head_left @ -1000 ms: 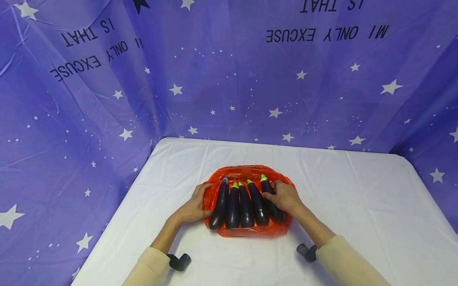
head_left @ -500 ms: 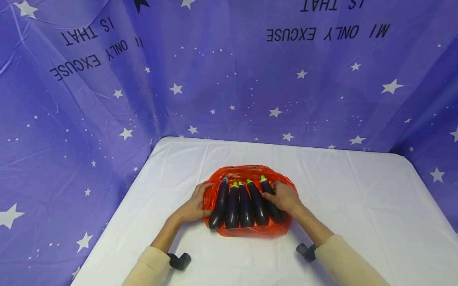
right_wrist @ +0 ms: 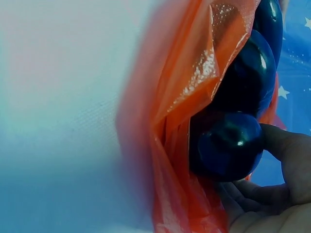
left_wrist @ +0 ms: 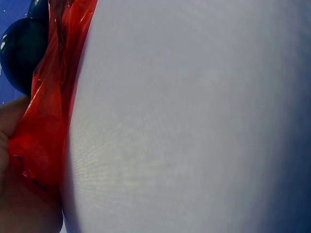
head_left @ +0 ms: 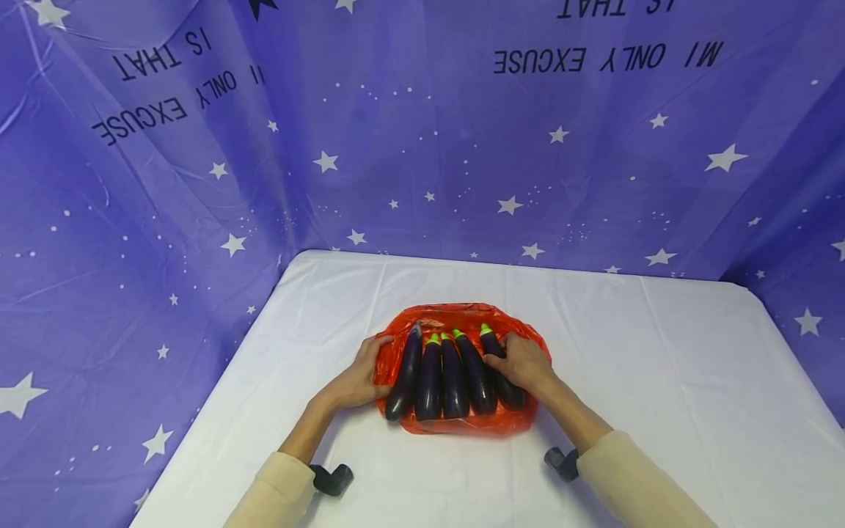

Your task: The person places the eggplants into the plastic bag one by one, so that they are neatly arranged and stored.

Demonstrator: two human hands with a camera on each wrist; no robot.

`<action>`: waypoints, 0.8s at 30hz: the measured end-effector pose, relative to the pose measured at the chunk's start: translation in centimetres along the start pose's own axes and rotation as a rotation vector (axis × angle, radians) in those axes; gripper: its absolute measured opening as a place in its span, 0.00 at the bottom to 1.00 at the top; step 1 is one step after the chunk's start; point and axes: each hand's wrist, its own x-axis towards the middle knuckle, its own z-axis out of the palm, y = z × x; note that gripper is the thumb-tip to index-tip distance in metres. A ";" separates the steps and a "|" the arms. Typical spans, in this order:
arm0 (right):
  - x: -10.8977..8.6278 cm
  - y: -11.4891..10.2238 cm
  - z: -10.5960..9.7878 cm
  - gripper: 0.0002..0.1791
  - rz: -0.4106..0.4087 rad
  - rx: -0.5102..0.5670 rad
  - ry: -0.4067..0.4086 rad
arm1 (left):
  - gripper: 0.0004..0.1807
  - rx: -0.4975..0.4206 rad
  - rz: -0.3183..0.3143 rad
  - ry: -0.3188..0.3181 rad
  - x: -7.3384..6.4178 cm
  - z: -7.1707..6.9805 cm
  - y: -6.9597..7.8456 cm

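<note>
Several dark eggplants (head_left: pixel 429 381) with mostly green stem ends lie side by side in a red plastic bag (head_left: pixel 455 315), its mouth spread around them. At the bag's left side my left hand (head_left: pixel 357 378) grips the plastic, thumb near the blunt end of the leftmost eggplant (head_left: pixel 404 378). The left wrist view shows bunched red film (left_wrist: pixel 46 121) against that hand. My right hand (head_left: pixel 528 364) holds the rightmost eggplant (head_left: pixel 508 392), thumb on top. In the right wrist view, the thumb lies against the eggplant's rounded end (right_wrist: pixel 231 145) and the fingers curl below.
The bag rests on a white-covered table (head_left: pixel 660 367). A purple curtain (head_left: pixel 409 147) with white stars and black lettering rises behind and at both sides. Black wrist mounts (head_left: pixel 332 480) stick out inward from both cuffs.
</note>
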 end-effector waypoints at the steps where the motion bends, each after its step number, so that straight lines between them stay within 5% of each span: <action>1: 0.0 0.0 0.0 0.22 0.000 0.002 0.000 | 0.51 -0.001 -0.001 0.001 0.0 0.0 0.0; 24: 0.0 0.1 0.2 0.21 0.007 0.009 0.011 | 0.50 0.008 0.010 0.005 0.1 0.1 -0.2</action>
